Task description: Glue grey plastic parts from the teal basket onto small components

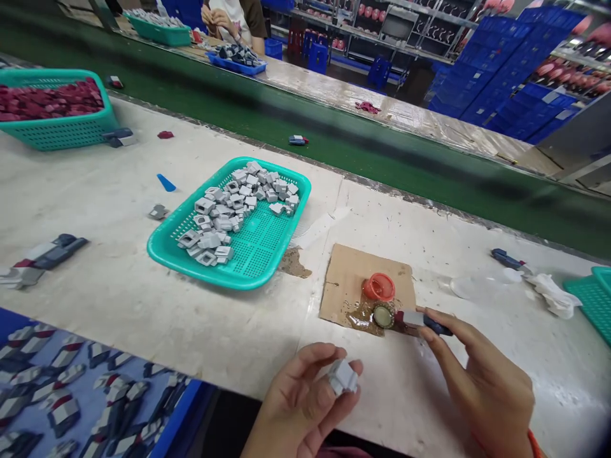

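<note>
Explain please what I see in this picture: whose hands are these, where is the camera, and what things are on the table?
There is no machine here. One camera sits on a person's head and looks down at their own two hands. The left hand holds a small grey plastic part. The right hand holds a dark blue and grey piece with its tip at a small round cap on a cardboard sheet, beside a red lid. On the white table, a green basket contains many grey parts. Behind runs a green conveyor belt; another person's hands work across it.
</note>
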A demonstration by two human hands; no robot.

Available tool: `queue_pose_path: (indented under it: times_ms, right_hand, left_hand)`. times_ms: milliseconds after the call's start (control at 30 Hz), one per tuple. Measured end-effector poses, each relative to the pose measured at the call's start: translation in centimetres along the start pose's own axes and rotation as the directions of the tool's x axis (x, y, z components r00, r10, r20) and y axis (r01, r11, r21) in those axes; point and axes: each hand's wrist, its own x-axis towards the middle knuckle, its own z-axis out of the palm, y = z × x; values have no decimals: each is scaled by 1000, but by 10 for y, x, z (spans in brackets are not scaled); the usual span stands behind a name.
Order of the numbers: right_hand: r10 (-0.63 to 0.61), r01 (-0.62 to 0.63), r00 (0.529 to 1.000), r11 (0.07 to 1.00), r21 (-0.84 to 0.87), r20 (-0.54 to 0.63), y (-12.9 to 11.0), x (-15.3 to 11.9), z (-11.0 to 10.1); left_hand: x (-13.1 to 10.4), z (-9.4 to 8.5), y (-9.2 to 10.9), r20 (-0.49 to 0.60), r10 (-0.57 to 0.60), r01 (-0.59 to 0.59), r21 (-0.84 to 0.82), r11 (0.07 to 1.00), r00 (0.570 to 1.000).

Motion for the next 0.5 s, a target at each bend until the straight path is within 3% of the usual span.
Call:
queue_pose_path:
  times_ms: [133,300,400,500]
  right_hand:
    - [137,-137,990,991,3,-11,-4,-8,-2]
    - [474,-440,876,860,259,-84,-17,-20,-4]
    - [563,-491,814,797,353,-140,-18,-25,-4]
    - [572,-481,813,764,430,-108,-13,-33,-4]
  left_hand:
    - [0,0,-3,61,56,-61,77,995,997]
    - [0,0,-6,28,71,-73,81,994,997]
    - [1,-2,-10,18,106,-107,124,986,994]
    - [4,-6,-16,86,237,-249,193,949,968]
